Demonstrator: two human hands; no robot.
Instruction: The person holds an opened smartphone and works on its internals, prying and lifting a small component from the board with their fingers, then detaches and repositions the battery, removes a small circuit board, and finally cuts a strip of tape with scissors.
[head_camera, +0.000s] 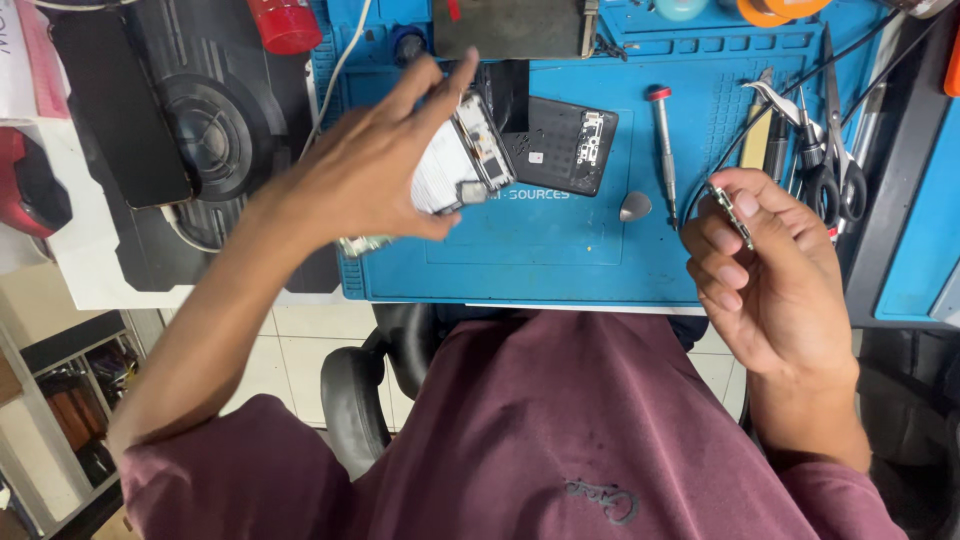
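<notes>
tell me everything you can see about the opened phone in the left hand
The opened phone has its back off, showing a pale inner plate and dark parts along one edge. The left hand holds it tilted above the blue mat, fingers wrapped round it, hiding much of it. It looks blurred.

The left hand (385, 165) is lifted up with its arm bent, and its fingers and thumb are pinched shut around something. The right hand (765, 270) is lower and well apart from it, fingers curled in, the thumb pressed on top.
</notes>
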